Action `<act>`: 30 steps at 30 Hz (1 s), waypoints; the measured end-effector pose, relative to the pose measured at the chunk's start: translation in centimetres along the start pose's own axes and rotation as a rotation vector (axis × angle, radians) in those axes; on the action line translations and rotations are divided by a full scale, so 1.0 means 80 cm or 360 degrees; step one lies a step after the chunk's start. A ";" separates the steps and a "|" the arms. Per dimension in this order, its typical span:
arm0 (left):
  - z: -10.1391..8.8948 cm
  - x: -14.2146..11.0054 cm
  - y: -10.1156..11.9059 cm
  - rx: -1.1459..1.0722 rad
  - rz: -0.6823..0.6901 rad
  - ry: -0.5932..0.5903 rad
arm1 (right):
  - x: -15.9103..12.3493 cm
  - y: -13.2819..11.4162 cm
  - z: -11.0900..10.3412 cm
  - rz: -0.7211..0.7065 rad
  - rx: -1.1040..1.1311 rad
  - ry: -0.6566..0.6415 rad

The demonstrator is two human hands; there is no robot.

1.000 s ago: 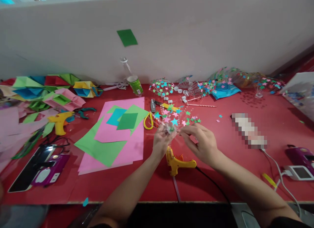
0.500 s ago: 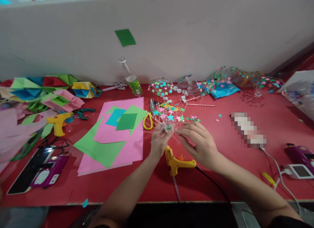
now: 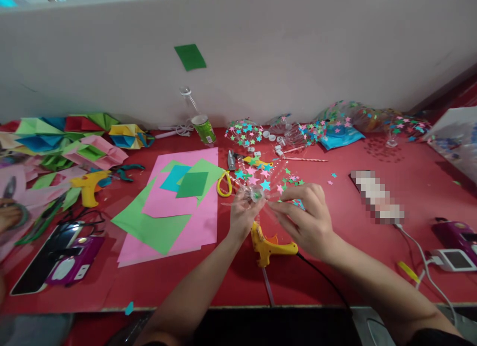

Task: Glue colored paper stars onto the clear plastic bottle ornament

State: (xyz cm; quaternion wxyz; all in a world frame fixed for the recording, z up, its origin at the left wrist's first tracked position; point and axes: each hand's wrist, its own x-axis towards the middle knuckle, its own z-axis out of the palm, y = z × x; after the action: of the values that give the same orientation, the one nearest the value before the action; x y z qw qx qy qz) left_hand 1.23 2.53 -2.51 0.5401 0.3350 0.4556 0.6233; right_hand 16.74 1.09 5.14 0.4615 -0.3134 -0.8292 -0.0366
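My left hand [image 3: 243,213] is closed around the neck of a clear plastic bottle top [image 3: 257,193] cut into thin strips. Paper stars [image 3: 265,185] in pink, blue and green sit on the fanned strips. My right hand [image 3: 309,212] is on its right side, thumb and fingers pinched on what looks like one of its clear strips; the fingertips' exact hold is hard to see. Just below the hands, a yellow hot glue gun [image 3: 265,246] lies on the table with a glue stick in its back end.
Yellow-handled scissors [image 3: 224,184], loose stars [image 3: 333,175] and other star-covered plastic pieces [image 3: 244,132] lie farther back on the red table [image 3: 335,281]. Coloured paper [image 3: 160,232] is at left. Another person's hand [image 3: 9,217] holds scissors at the far left edge.
The bottle top has turned slightly, shifting its stars rightward. My right hand's fingers have curled more. Another person's hand with scissors has come into view at the far left.
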 end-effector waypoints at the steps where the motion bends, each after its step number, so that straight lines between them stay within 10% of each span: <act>1: 0.000 0.000 -0.001 0.0008 -0.0006 0.0004 | 0.000 0.000 0.000 0.0006 -0.0033 0.0024; 30: -0.012 0.009 -0.013 -0.0101 -0.0018 -0.0105 | 0.010 0.019 -0.026 0.0001 -0.0129 0.0129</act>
State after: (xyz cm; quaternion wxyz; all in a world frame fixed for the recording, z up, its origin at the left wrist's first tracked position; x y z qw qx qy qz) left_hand 0.60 3.02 -3.86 0.5688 0.3355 0.4194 0.6229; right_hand 18.81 1.98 6.58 0.4815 -0.3302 -0.8076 -0.0826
